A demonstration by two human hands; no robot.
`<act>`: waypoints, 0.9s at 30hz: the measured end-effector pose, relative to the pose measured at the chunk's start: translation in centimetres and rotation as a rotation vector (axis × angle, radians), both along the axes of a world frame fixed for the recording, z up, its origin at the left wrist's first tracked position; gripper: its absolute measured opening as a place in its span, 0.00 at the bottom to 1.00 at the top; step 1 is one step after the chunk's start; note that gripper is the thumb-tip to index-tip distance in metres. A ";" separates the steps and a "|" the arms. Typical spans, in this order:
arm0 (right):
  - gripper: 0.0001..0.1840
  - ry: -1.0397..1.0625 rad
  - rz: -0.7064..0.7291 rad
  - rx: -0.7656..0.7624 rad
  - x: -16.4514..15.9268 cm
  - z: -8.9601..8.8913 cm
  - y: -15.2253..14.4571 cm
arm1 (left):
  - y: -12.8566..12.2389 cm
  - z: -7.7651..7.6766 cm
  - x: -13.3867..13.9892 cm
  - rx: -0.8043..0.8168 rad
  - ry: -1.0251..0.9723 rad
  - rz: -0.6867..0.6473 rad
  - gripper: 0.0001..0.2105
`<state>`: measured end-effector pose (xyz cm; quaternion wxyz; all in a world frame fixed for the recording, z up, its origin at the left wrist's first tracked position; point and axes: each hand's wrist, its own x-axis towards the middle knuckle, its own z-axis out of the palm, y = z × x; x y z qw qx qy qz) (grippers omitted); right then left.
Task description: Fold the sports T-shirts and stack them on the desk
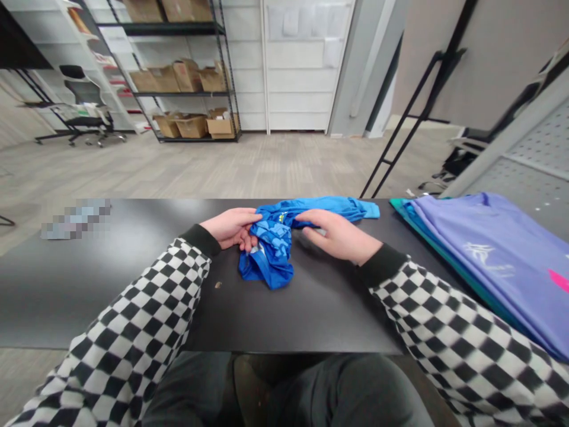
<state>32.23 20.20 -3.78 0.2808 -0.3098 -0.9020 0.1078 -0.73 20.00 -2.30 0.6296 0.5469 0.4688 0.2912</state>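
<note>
A blue patterned garment [272, 237] lies bunched on the dark table in front of me, with one long lighter-blue sleeve [338, 207] stretched out to the right. At its left side my left hand [235, 230] is closed on the fabric, thumb on top and fingers curled beneath. My right hand [338, 234] is over the garment's right side. Its thumb and fingers are apart, the fingertips at the edge of the cloth by a small yellow mark, and no fabric shows between them.
Folded shirts, a purple one [489, 249] on top of teal ones, are stacked on the table's [311, 323] right end. A pixelated item [77, 219] lies at the far left. Beyond the table stand a shelf with cardboard boxes [191, 77] and an office chair [84, 101].
</note>
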 end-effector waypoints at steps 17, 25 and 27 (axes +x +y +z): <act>0.31 -0.115 0.249 -0.021 -5.0 -1.5 -0.8 | 3.1 -0.9 -3.2 0.769 0.817 0.211 0.21; 0.25 -0.266 0.007 0.023 -0.7 0.4 1.8 | 2.8 -1.2 -4.5 0.746 0.765 0.078 0.23; 0.31 -0.323 -0.136 0.006 1.1 0.8 2.5 | 3.0 -0.8 -5.5 0.694 0.790 0.147 0.23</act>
